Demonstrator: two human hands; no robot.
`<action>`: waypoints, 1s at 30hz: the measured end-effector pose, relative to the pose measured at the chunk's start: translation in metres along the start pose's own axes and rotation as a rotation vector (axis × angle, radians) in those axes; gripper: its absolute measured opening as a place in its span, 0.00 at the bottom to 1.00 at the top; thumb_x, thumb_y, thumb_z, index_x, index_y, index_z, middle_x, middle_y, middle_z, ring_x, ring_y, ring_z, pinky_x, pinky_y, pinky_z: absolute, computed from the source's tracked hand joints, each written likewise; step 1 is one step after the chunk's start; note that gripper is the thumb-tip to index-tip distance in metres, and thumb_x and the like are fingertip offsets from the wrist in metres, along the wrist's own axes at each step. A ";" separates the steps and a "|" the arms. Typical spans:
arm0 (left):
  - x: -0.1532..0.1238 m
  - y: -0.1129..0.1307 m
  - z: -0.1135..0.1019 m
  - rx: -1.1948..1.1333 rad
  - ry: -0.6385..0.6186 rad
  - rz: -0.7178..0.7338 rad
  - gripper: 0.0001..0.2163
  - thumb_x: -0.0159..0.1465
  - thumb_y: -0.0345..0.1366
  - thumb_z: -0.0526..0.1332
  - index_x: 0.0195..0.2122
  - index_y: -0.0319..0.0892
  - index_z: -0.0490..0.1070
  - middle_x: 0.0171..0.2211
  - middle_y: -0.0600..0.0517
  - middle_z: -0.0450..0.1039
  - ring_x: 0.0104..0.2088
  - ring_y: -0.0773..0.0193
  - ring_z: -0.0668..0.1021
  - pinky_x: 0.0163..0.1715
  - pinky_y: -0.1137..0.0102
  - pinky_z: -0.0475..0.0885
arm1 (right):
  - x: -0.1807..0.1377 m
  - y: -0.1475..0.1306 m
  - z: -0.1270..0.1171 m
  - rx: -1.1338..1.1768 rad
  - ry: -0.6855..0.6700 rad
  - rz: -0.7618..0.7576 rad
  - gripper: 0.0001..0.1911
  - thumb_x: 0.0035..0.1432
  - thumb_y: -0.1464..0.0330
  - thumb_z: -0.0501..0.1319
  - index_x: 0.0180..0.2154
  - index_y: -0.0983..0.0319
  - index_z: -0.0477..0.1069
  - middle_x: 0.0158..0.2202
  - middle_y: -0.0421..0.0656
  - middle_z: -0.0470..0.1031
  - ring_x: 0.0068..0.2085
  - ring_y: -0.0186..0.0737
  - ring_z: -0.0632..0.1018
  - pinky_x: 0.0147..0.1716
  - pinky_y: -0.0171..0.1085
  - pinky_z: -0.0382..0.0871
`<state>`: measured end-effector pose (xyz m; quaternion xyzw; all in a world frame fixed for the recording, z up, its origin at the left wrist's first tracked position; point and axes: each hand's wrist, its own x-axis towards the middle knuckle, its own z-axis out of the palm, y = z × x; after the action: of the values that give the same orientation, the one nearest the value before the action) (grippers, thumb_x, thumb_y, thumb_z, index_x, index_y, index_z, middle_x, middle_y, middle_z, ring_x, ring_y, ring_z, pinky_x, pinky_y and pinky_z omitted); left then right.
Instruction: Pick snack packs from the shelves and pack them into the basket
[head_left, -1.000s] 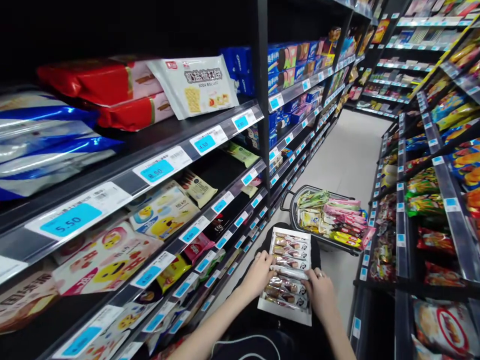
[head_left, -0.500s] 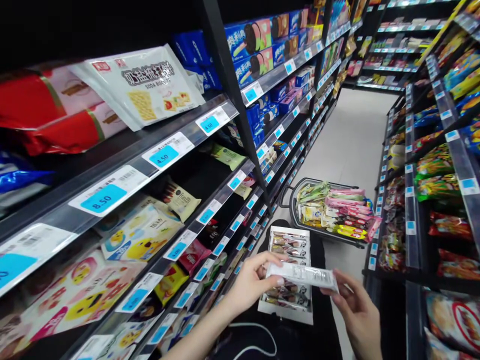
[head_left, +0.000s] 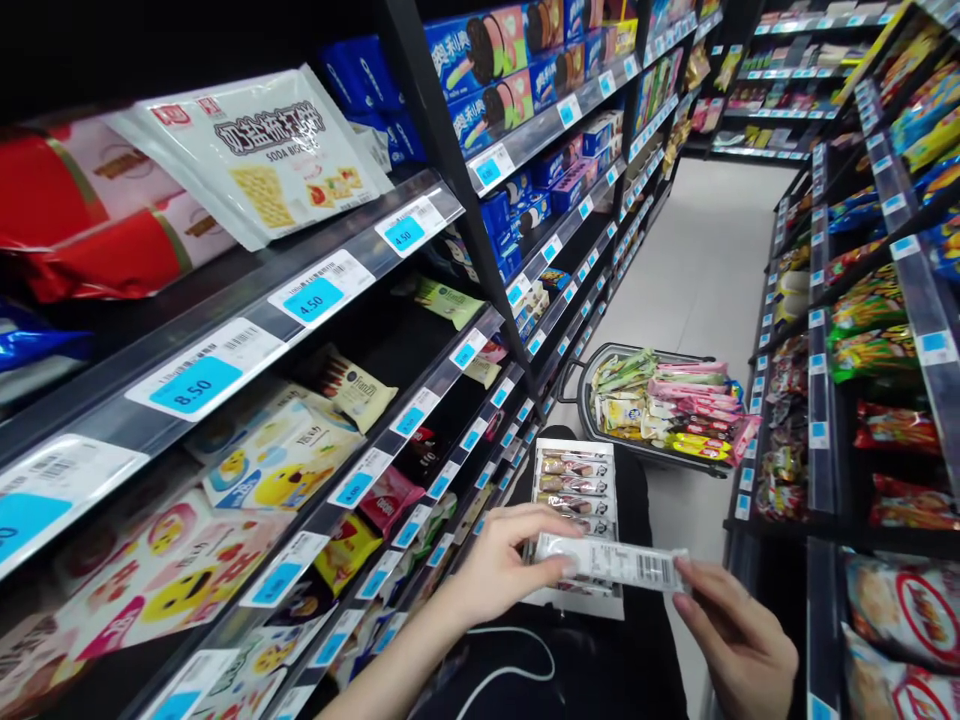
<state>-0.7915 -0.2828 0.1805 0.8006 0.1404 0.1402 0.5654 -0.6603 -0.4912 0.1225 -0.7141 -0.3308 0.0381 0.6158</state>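
Both hands hold one long white snack packet (head_left: pixel 615 565) with a barcode, lifted level in front of me. My left hand (head_left: pixel 499 565) pinches its left end and my right hand (head_left: pixel 739 640) grips its right end. Just beneath it, on my dark lap, lies a white display box (head_left: pixel 600 455) with several more wrapped bars lined up inside.
Black shelving (head_left: pixel 315 330) with blue price tags runs along my left, stocked with biscuit and snack packs. A dark basket (head_left: pixel 592 385) full of colourful packets stands on the pale floor ahead. More snack shelves (head_left: pixel 885 330) line the right side of the narrow aisle.
One second ago both hands rested on the bars in the box. They have since lifted one packet out and now hold it level above the box, its barcode side showing.
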 end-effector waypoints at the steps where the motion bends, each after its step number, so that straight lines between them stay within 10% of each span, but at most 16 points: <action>1: 0.000 0.002 0.000 0.030 -0.031 0.026 0.11 0.53 0.33 0.67 0.38 0.40 0.76 0.36 0.48 0.77 0.37 0.63 0.77 0.39 0.71 0.70 | -0.001 -0.002 -0.001 -0.014 -0.011 -0.020 0.14 0.49 0.74 0.65 0.39 0.56 0.77 0.35 0.43 0.79 0.34 0.41 0.79 0.32 0.34 0.76; 7: -0.004 0.005 0.002 0.045 -0.127 0.100 0.08 0.55 0.31 0.65 0.37 0.40 0.78 0.37 0.47 0.78 0.37 0.64 0.78 0.39 0.73 0.71 | 0.002 -0.012 -0.011 -0.031 -0.201 -0.074 0.14 0.51 0.74 0.64 0.40 0.55 0.76 0.34 0.41 0.79 0.33 0.40 0.80 0.33 0.32 0.75; 14: -0.009 -0.003 -0.004 -0.095 -0.221 -0.134 0.07 0.56 0.34 0.64 0.36 0.40 0.78 0.34 0.48 0.78 0.35 0.63 0.78 0.37 0.73 0.71 | 0.006 -0.012 -0.015 0.152 -0.409 0.000 0.11 0.53 0.67 0.64 0.40 0.52 0.77 0.30 0.40 0.80 0.29 0.39 0.80 0.28 0.30 0.74; 24: -0.016 -0.007 -0.005 -0.223 -0.192 -0.124 0.09 0.54 0.38 0.66 0.33 0.38 0.79 0.33 0.45 0.78 0.33 0.62 0.78 0.35 0.72 0.71 | -0.005 -0.021 -0.010 0.277 -0.403 0.056 0.10 0.54 0.67 0.63 0.40 0.54 0.77 0.26 0.42 0.78 0.27 0.39 0.78 0.27 0.33 0.73; 30: -0.025 -0.010 -0.007 -0.175 -0.084 0.022 0.08 0.52 0.36 0.67 0.33 0.41 0.79 0.35 0.45 0.78 0.36 0.60 0.78 0.36 0.68 0.72 | -0.015 -0.021 -0.003 0.367 -0.265 0.395 0.10 0.46 0.67 0.68 0.34 0.58 0.78 0.29 0.44 0.76 0.27 0.39 0.77 0.24 0.31 0.73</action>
<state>-0.8179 -0.2827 0.1716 0.7548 0.0948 0.1244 0.6371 -0.6796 -0.5012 0.1368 -0.6302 -0.2507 0.3089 0.6667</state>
